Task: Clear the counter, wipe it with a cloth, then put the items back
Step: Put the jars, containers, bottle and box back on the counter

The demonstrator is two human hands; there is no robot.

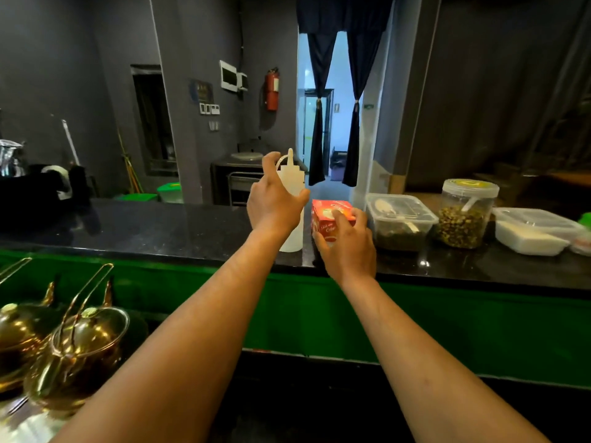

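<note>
Together, left hand (275,199) round squeeze bottle (292,203), right hand (347,247) on red box (331,212).

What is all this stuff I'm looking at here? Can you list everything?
squeeze bottle: 1, translucent white, upright on the black counter, centre
red box: 1, red, on the counter right of the bottle
lidded tub: 1, clear, dark contents, right of the box
round jar: 1, clear with greenish lid, brownish contents, further right
white tray: 1, clear lid, far right of the counter
gold teapots: 2, gold, lower left below the counter
fire extinguisher: 1, red, on the back wall
curtains: 2, dark blue, tied back at the doorway
left hand: curled round the bottle
right hand: gripping the red box
</note>
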